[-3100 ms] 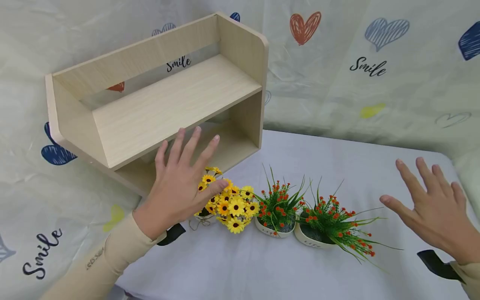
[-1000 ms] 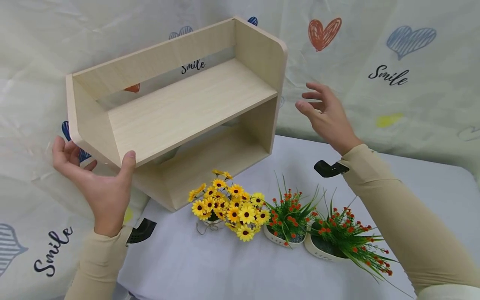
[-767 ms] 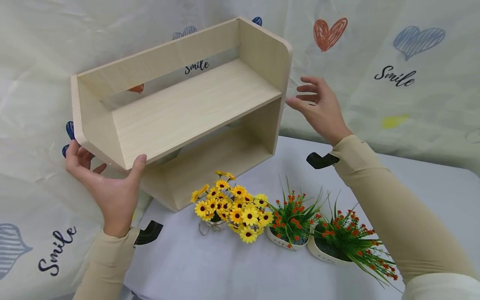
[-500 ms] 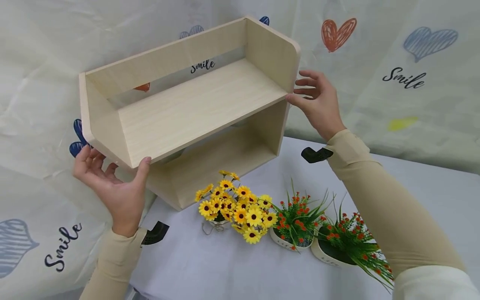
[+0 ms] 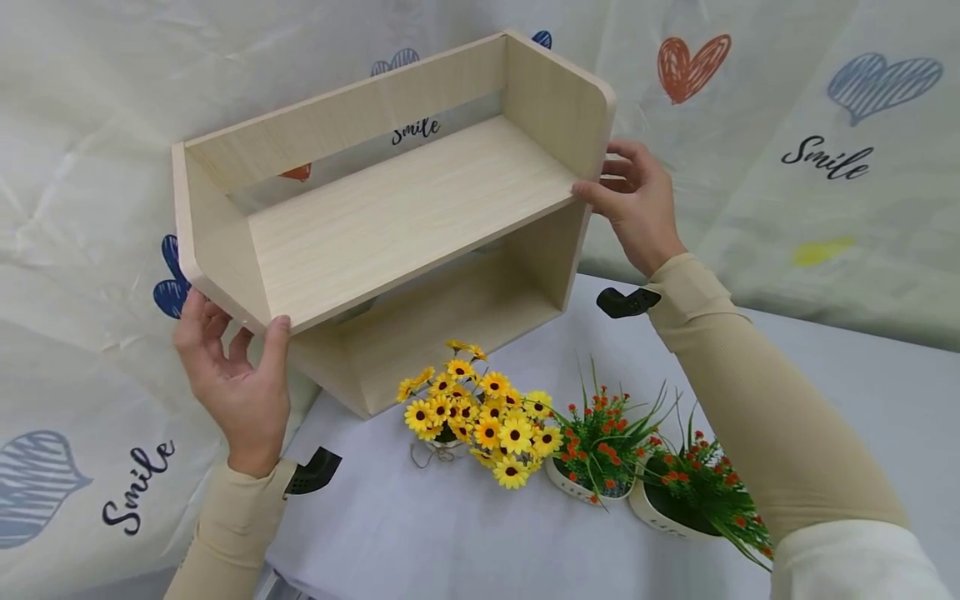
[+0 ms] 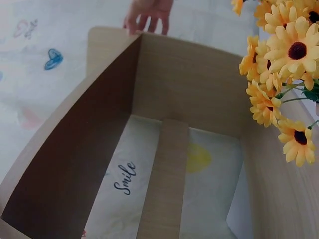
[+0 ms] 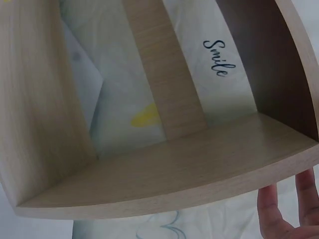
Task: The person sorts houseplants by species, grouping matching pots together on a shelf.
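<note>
A two-tier pale wooden desktop shelf (image 5: pixel 420 212) stands at an angle on the table. At its left end, my left hand (image 5: pixel 247 392) holds the side panel, thumb on the front edge by the middle board and fingers behind. My right hand (image 5: pixel 637 204) grips the right side panel, its thumb on the front edge and the fingers round the outside. The left wrist view shows the lower compartment with my right hand (image 6: pixel 152 15) at the far panel. In the right wrist view, fingertips (image 7: pixel 269 199) lie against the outside of that panel.
A pot of yellow sunflowers (image 5: pixel 487 417) stands close before the shelf. Right of it are two white pots with red-flowered plants (image 5: pixel 600 437), the farther one (image 5: pixel 690 483) partly behind my right forearm. Behind hangs a printed curtain (image 5: pixel 750 208); a white cloth covers the table (image 5: pixel 480 542).
Both hands have moved from hovering, fingers spread, to the shelf's two ends. The right hand has closed onto the right panel in the last half second. The view has shifted slightly left.
</note>
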A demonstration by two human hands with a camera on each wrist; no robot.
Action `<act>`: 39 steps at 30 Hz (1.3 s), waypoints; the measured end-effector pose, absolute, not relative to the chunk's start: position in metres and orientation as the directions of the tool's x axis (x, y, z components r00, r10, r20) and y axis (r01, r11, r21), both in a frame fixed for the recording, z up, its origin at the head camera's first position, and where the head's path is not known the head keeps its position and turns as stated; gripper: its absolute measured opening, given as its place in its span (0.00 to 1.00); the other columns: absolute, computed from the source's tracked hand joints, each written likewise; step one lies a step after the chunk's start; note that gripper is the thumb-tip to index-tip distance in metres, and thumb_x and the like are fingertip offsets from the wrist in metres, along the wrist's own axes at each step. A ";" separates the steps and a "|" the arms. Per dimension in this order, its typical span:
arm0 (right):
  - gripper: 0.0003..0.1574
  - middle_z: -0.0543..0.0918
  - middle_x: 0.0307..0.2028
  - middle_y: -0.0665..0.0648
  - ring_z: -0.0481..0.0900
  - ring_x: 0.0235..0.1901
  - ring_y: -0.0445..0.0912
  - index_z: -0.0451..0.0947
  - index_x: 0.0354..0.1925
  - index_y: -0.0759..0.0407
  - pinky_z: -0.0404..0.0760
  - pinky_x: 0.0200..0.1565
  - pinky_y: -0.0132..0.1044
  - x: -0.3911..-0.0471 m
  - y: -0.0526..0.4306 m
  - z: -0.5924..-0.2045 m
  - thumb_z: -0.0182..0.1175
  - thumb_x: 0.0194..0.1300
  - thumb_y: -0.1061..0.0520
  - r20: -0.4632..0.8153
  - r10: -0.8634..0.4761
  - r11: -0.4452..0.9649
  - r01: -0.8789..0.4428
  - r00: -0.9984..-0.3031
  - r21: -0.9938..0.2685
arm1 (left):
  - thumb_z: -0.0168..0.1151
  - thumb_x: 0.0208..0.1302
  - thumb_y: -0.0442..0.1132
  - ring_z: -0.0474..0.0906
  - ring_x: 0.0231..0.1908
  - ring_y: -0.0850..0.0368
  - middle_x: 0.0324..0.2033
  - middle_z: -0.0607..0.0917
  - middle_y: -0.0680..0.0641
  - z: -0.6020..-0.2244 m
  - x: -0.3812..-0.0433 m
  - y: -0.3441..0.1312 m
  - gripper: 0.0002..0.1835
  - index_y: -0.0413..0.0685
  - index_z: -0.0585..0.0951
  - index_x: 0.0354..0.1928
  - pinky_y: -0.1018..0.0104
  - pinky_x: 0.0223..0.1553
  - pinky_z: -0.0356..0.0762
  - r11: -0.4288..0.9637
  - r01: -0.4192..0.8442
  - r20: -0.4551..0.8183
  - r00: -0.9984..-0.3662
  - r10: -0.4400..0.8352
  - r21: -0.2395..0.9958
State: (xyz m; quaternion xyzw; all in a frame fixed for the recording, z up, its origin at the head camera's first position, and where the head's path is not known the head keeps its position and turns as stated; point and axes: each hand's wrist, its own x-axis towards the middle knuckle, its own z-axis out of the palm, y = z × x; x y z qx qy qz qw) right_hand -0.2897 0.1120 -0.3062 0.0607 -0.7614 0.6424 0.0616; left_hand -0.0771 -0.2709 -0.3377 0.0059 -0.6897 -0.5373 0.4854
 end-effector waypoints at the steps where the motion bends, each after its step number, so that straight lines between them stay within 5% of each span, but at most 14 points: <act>1: 0.36 0.81 0.58 0.49 0.81 0.57 0.47 0.74 0.67 0.39 0.86 0.58 0.44 -0.290 0.112 -0.305 0.73 0.62 0.50 0.168 -0.007 0.161 -0.167 -0.986 -0.973 | 0.67 0.59 0.22 0.74 0.63 0.48 0.60 0.75 0.49 -0.338 -0.078 -0.270 0.39 0.33 0.63 0.72 0.62 0.62 0.79 0.421 0.518 0.665 -0.528 -0.527 0.745; 8: 0.34 0.81 0.64 0.53 0.79 0.59 0.48 0.79 0.66 0.39 0.85 0.59 0.45 -0.292 0.107 -0.302 0.74 0.62 0.53 0.151 -0.015 0.063 -0.152 -0.988 -0.986 | 0.67 0.57 0.19 0.75 0.62 0.47 0.58 0.76 0.47 -0.338 -0.078 -0.270 0.39 0.32 0.65 0.71 0.61 0.62 0.81 0.377 0.558 0.665 -0.519 -0.536 0.739; 14: 0.34 0.80 0.59 0.52 0.79 0.56 0.48 0.79 0.65 0.42 0.86 0.58 0.47 -0.295 0.108 -0.306 0.73 0.62 0.59 0.143 -0.030 -0.069 -0.141 -0.989 -0.988 | 0.67 0.58 0.19 0.75 0.63 0.46 0.59 0.76 0.46 -0.341 -0.074 -0.272 0.37 0.31 0.66 0.70 0.61 0.63 0.80 0.380 0.576 0.684 -0.524 -0.508 0.724; 21: 0.32 0.77 0.61 0.49 0.80 0.57 0.47 0.73 0.67 0.35 0.85 0.59 0.53 -0.295 0.106 -0.305 0.64 0.69 0.57 0.174 -0.055 0.113 -0.179 -0.983 -0.977 | 0.67 0.60 0.21 0.74 0.63 0.45 0.59 0.75 0.46 -0.342 -0.074 -0.273 0.36 0.29 0.64 0.69 0.60 0.65 0.80 0.389 0.580 0.694 -0.528 -0.489 0.715; 28: 0.30 0.72 0.68 0.51 0.76 0.59 0.45 0.66 0.69 0.30 0.81 0.63 0.48 -0.288 0.102 -0.304 0.56 0.74 0.52 0.198 -0.043 0.277 -0.202 -0.979 -0.939 | 0.65 0.59 0.19 0.75 0.62 0.44 0.58 0.75 0.44 -0.344 -0.074 -0.275 0.36 0.29 0.64 0.69 0.58 0.64 0.81 0.378 0.611 0.712 -0.518 -0.473 0.695; 39: 0.31 0.71 0.70 0.51 0.75 0.60 0.45 0.64 0.70 0.27 0.79 0.64 0.48 -0.272 0.110 -0.305 0.54 0.73 0.48 0.193 -0.011 0.340 -0.185 -0.981 -0.922 | 0.65 0.59 0.18 0.76 0.59 0.45 0.59 0.75 0.43 -0.343 -0.072 -0.273 0.37 0.31 0.63 0.70 0.61 0.60 0.82 0.377 0.613 0.715 -0.525 -0.462 0.694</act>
